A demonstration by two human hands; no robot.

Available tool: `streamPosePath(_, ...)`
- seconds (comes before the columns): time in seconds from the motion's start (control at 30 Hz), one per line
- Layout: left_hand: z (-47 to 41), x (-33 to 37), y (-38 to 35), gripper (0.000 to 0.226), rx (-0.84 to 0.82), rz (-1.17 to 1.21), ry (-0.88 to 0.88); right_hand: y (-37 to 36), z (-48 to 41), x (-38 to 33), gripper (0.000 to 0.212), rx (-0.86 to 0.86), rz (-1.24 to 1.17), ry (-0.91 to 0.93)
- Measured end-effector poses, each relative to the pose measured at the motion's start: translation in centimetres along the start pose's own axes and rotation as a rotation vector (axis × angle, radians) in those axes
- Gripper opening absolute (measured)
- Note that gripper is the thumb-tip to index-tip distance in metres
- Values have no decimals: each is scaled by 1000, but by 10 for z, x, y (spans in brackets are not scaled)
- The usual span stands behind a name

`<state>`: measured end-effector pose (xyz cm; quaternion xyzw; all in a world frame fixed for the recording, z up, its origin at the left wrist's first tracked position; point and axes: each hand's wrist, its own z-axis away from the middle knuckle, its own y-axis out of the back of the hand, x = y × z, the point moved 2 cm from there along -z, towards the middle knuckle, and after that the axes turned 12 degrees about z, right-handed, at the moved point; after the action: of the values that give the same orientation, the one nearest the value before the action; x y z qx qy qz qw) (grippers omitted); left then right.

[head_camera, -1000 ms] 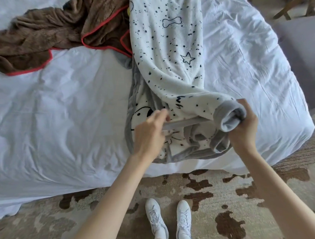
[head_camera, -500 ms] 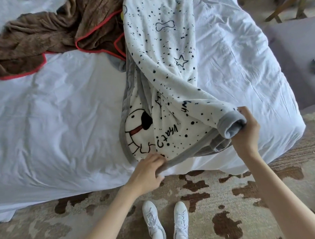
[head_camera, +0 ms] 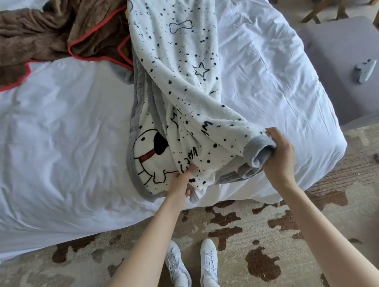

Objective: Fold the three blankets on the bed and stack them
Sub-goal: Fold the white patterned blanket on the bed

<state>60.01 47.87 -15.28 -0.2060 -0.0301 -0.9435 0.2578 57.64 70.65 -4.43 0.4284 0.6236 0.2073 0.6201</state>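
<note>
While both hands are on the spotted blanket [head_camera: 174, 62], step: first of the three folds, barely begun; the cloth is gathered lengthwise, not yet squared.
Spotted blanket: white with a grey border, running from the far edge of the bed [head_camera: 62, 140] to its near edge, right of centre; the near end is bunched and twisted.
Right hand [head_camera: 278, 153]: fingers curled tight round a rolled grey-edged corner, lifted just off the mattress at the near right.
Left hand [head_camera: 183, 181]: fingers pushed into the cloth at the near edge beside the printed dog; it looks to pinch a fold, though the fingertips are hidden.
Next move, as I judge it: draw the two held points apart to find a straight edge, then lay that end flat or carry it toward the far end; the twist between the hands needs shaking out first.
Brown blanket [head_camera: 44, 34]: red-trimmed, crumpled at the far left, its right edge tucked under the spotted one; untouched.
Third blanket: cannot tell where it lies.
Stack: none started.
Containers: none in view; the bed alone bears the blankets.
Grey bench [head_camera: 345, 62]: right of the bed, with a small grey object [head_camera: 365, 70] on it.
Rug [head_camera: 245, 239]: patterned, under the person's shoes.
</note>
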Motion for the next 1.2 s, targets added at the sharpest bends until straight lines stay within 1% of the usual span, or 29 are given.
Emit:
streamPosePath(0.07, 5, 2, 0, 21, -27, -42, 38, 0, 1, 1, 31, -20, -15, -14)
streamPosePath(0.13, 17, 10, 4, 18, -76, -58, -64, 0, 2, 1, 27, -20, -35, -15)
streamPosePath(0.17, 24, 14, 9, 16, -65, -83, -207, 1, 2, 1, 25, -7, -46, -18)
streamPosePath(0.2, 33, 20, 16, 14, -60, -105, -403, 2, 3, -1, 24, 14, -57, -24)
streamPosePath(0.27, 57, 31, 31, 23, -48, -139, -852, 2, 7, -5, 25, 69, -76, -37)
streamPosePath(0.3, 68, 36, 40, 21, -9, -157, -1054, 1, 10, -8, 25, 94, -88, -42)
streamPosePath(0.33, 77, 40, 50, 17, 42, -191, -1217, 0, 15, -12, 23, 118, -99, -44)
streamPosePath(0.37, 80, 41, 58, 17, 109, -251, -1326, -2, 19, -16, 21, 141, -105, -43)
streamPosePath(0.4, 79, 39, 68, 19, 169, -307, -1366, -6, 24, -19, 20, 157, -104, -42)
streamPosePath(0.43, 71, 37, 77, 22, 223, -353, -1316, -10, 30, -23, 21, 156, -95, -39)
streamPosePath(0.47, 60, 34, 87, 27, 267, -393, -1184, -16, 35, -25, 22, 134, -77, -30)
streamPosePath(0.5, 47, 28, 96, 35, 276, -439, -979, -22, 41, -26, 23, 89, -43, -15)
streamPosePath(0.57, 20, 15, 112, 51, 163, -451, -540, -35, 51, -26, 31, -94, 49, 27)
streamPosePath(0.6, 13, 13, 118, 54, 120, -446, -411, -41, 55, -25, 34, -215, 80, 57)
streamPosePath(0.63, 9, 13, 123, 55, 118, -473, -356, -45, 60, -25, 36, -325, 102, 107)
streamPosePath(0.7, 7, 15, 129, 54, 175, -616, -354, -51, 70, -26, 33, -448, 135, 226)
streamPosePath(0.73, 9, 16, 130, 57, 234, -731, -415, -53, 74, -27, 32, -472, 149, 264)
streamPosePath(0.77, 14, 17, 128, 59, 295, -822, -528, -54, 78, -30, 29, -482, 156, 283)
streamPosePath(0.8, 21, 19, 124, 60, 337, -849, -685, -55, 80, -34, 27, -480, 155, 293)
streamPosePath(0.83, 29, 21, 118, 55, 355, -805, -834, -56, 83, -38, 26, -468, 148, 305)
streamPosePath(0.87, 36, 24, 112, 45, 323, -691, -920, -57, 84, -44, 25, -444, 140, 322)
streamPosePath(0.9, 44, 29, 105, 32, 245, -532, -887, -57, 85, -49, 25, -415, 135, 347)
streamPosePath(0.93, 50, 35, 96, 25, 116, -367, -740, -56, 87, -55, 24, -385, 136, 378)
streamPosePath(1.0, 63, 47, 75, 47, -186, -118, -308, -55, 90, -65, 21, -339, 149, 448)
streamPosePath(1.03, 71, 54, 67, 60, -283, -61, -157, -55, 92, -68, 19, -321, 152, 481)
streamPosePath(1.07, 79, 59, 60, 72, -352, -50, -72, -54, 94, -71, 18, -301, 149, 509)
streamPosePath(1.1, 87, 65, 52, 81, -368, -87, -62, -54, 96, -73, 19, -274, 140, 524)
streamPosePath(1.13, 93, 70, 46, 83, -345, -138, -96, -53, 97, -74, 21, -233, 132, 521)
streamPosePath(1.2, 100, 83, 40, 66, -193, -279, -321, -49, 95, -73, 22, -108, 143, 477)
